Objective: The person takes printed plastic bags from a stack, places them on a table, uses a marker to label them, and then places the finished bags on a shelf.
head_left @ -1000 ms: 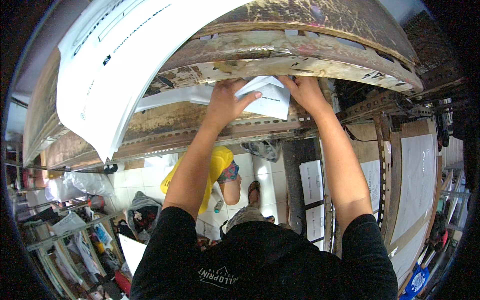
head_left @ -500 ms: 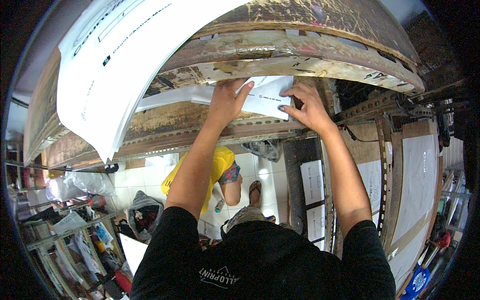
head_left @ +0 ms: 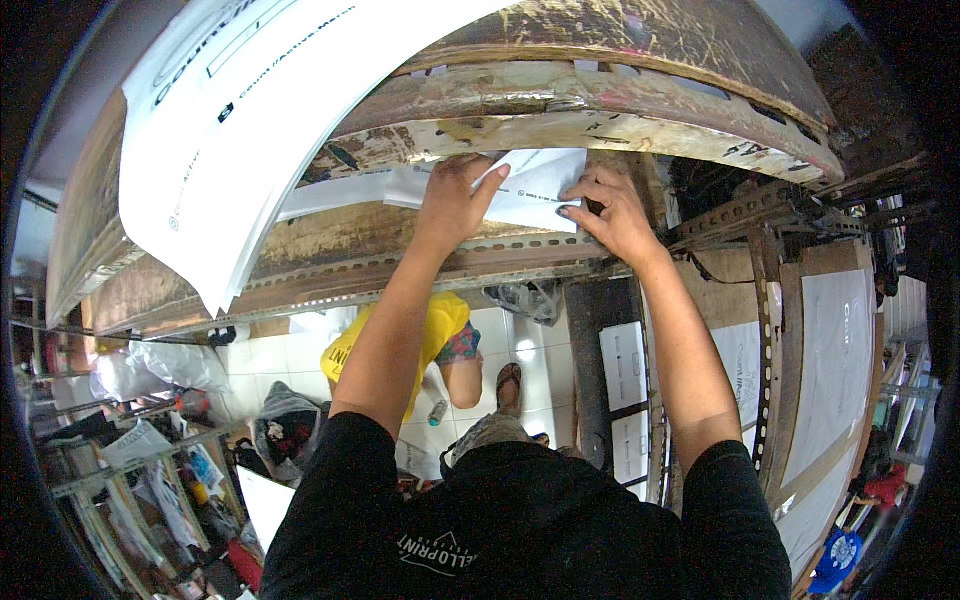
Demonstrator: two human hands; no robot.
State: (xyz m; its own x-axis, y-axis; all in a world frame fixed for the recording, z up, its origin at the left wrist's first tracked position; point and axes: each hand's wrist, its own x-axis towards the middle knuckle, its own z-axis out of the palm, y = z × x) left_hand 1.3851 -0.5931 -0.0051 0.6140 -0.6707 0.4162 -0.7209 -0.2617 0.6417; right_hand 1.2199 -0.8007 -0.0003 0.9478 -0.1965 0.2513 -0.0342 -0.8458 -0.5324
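Observation:
On the lower wooden shelf [head_left: 340,240], just beneath the edge of the upper one, lies a white printed paper sheet [head_left: 540,190]. My right hand [head_left: 615,215] pinches its right edge between thumb and bent fingers. At the sheet's left side, my left hand [head_left: 458,205] holds it with the thumb along the raised, slanting paper edge; its fingertips are partly hidden. More white paper [head_left: 345,195] lies flat to the left of that hand. A larger stack of printed sheets [head_left: 230,130] hangs over the upper shelf's front at the left.
The worn upper shelf [head_left: 600,95] overhangs both hands. Below, a person in a yellow shirt [head_left: 445,325] is low on the tiled floor [head_left: 540,380], near a dark plastic bag [head_left: 285,425]. A perforated metal post [head_left: 768,350] and papered boards [head_left: 825,350] stand at the right.
Both hands keep their hold on the sheet and barely shift. The sheet's raised left part tilts slightly more over. The view has moved a little.

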